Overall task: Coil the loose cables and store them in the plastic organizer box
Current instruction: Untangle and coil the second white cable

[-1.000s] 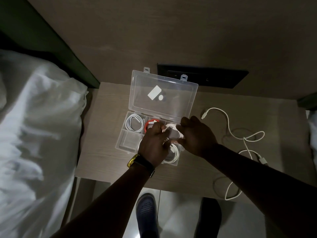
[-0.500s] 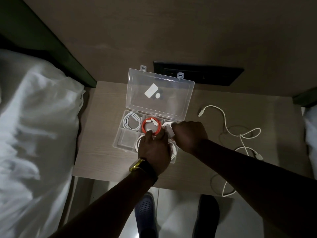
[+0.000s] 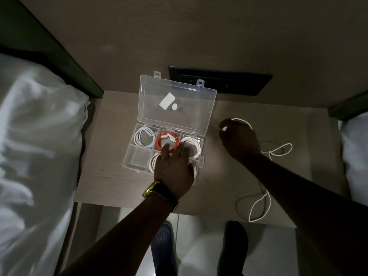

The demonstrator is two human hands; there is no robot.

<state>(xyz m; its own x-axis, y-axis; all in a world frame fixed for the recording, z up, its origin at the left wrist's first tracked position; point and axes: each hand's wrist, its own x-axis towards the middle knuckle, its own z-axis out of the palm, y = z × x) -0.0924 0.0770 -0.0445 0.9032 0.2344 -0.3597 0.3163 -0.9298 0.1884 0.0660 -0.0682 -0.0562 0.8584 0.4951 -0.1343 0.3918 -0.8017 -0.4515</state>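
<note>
Your right hand (image 3: 240, 141) has closed its fingertips on the plug end of the loose white cable (image 3: 276, 154), the last one out on the worktop (image 3: 111, 184). The rest of it trails away behind your wrist in floppy loops, and one bight hangs off the worktop's near edge. Your left hand (image 3: 173, 170) lies flat and spread over the plastic organizer box (image 3: 201, 150), fingers on the orange coil (image 3: 159, 142), holding nothing as far as I can see, just pinning things down.

Count in the box: 4 coils stowed (3 white, 1 orange), and 1 small compartment just outside your left thumb looks empty, though I can't see what's under your palm.

Handling-wise, this cable is light and soft, and it probably wants to spring open once coiled. I'd keep hold by the plug, since the hard shell gives you something to pinch, then wind the slack around your fingers. The hanging loop may snag on the worktop edge as you draw it in. The clear lid (image 3: 177, 106) stands open beyond your left fingertips, so don't knock it.
</note>
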